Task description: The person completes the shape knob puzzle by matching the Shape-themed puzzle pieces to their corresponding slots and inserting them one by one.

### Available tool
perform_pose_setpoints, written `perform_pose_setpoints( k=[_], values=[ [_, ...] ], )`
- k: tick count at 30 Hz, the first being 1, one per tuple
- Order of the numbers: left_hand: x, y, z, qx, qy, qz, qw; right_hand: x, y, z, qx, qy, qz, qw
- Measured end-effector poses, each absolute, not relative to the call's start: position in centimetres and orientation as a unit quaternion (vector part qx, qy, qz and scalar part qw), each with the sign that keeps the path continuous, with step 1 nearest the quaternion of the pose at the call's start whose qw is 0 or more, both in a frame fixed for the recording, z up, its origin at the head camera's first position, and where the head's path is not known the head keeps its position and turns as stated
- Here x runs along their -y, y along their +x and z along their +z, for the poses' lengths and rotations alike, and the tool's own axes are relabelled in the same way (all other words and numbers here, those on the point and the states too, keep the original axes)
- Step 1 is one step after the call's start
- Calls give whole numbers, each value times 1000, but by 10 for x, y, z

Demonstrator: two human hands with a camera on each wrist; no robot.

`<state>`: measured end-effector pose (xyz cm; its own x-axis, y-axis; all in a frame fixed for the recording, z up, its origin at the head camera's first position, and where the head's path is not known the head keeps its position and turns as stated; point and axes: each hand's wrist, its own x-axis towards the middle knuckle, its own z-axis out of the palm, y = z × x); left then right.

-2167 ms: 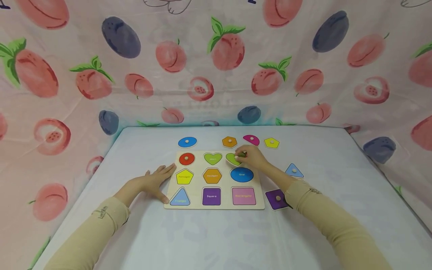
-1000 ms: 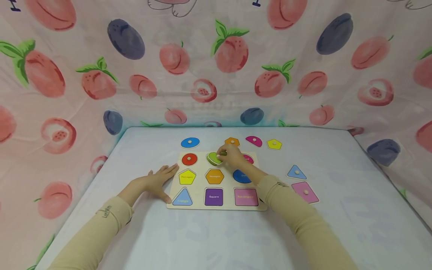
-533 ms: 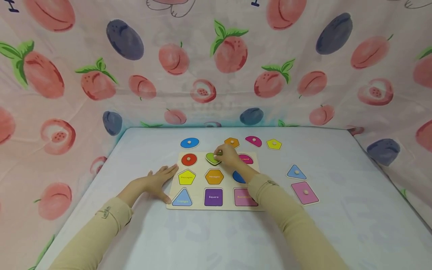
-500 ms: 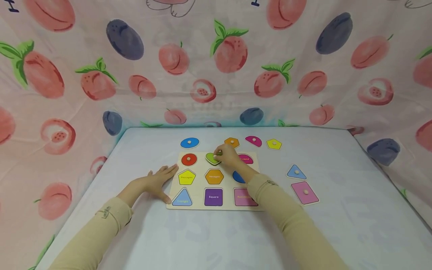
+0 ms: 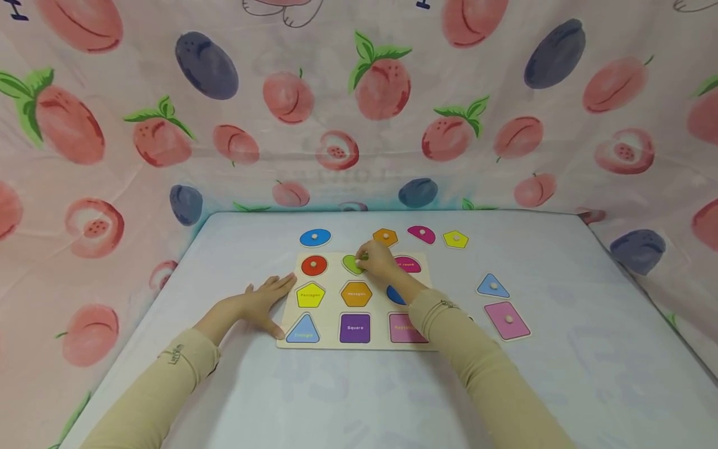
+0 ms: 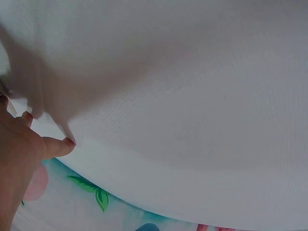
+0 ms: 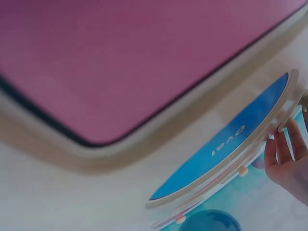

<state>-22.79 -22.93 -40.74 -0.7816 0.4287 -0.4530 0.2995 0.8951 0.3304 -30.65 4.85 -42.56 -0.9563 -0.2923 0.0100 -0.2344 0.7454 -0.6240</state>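
My right hand [image 5: 380,259] pinches the knob of a green heart puzzle piece [image 5: 350,265], which lies level in the top middle place of a wooden shape puzzle board [image 5: 331,321]. Part of the heart is hidden behind the fingers. In the right wrist view my right hand [image 7: 288,159] reaches past the blue oval recess [image 7: 226,139]. Fingers spread, my left hand [image 5: 262,307] rests against the board's left edge. The left wrist view shows part of the left hand [image 6: 24,149] over the white cloth. A red circle piece [image 5: 314,265] sits in the board's top left place.
Behind the board lie a blue oval piece [image 5: 315,237], an orange hexagon piece [image 5: 385,237], a magenta half-round piece [image 5: 421,234] and a yellow pentagon piece [image 5: 455,239]. To the right are a blue triangle piece [image 5: 493,286] and a pink rectangle piece [image 5: 507,320]. A fruit-print curtain [image 5: 370,168] hangs behind.
My right hand has moved left with the green heart from the top right place to the top middle one. The heart has gone from tilted to level. My left hand stays put.
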Motion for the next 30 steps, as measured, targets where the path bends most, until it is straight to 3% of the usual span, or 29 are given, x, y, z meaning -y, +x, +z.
perform_pose_setpoints(
  k=[30],
  values=[
    [232, -227, -410, -935, 194, 123, 271, -45, -305, -427, -938, -137, -314, 51]
  ],
)
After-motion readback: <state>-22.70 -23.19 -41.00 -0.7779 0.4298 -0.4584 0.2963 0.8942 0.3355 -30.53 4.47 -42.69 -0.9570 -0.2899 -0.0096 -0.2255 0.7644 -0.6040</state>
